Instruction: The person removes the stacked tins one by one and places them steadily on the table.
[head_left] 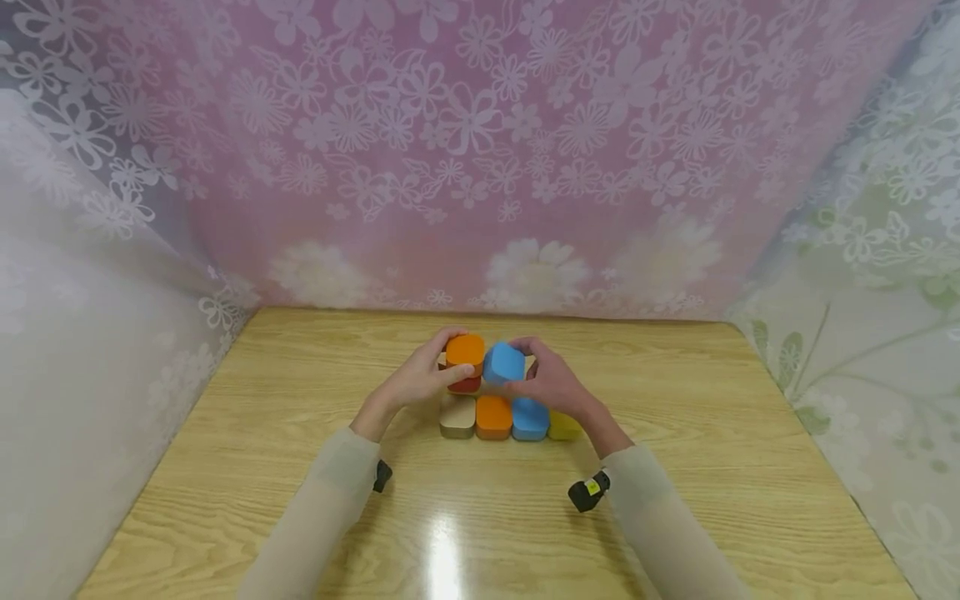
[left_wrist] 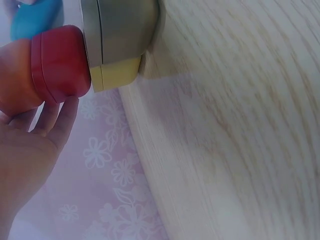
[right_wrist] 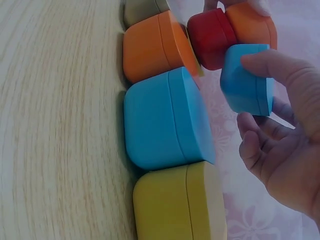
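My left hand [head_left: 412,377] holds an orange rounded box [head_left: 465,348] with a red box [head_left: 467,386] directly beneath it. In the left wrist view its fingers reach along the red box. A yellow box [left_wrist: 117,75] stands below the red one, behind a beige-grey box; whether red and yellow touch I cannot tell. My right hand [head_left: 558,385] pinches a blue box [right_wrist: 242,85], slightly tilted, between thumb and fingers, raised to the right of the orange and red boxes. Closer to me, a row holds the beige-grey box [head_left: 457,414], an orange box [head_left: 493,414], a blue box [head_left: 530,418] and a yellow box [head_left: 565,425].
The row stands on a light wood-grain table [head_left: 300,500]. Pink flowered cloth [head_left: 480,125] hangs along the far edge, and pale flowered cloth [head_left: 862,250] on the sides. A small black device [head_left: 588,492] is strapped at the right wrist, another [head_left: 382,476] at the left.
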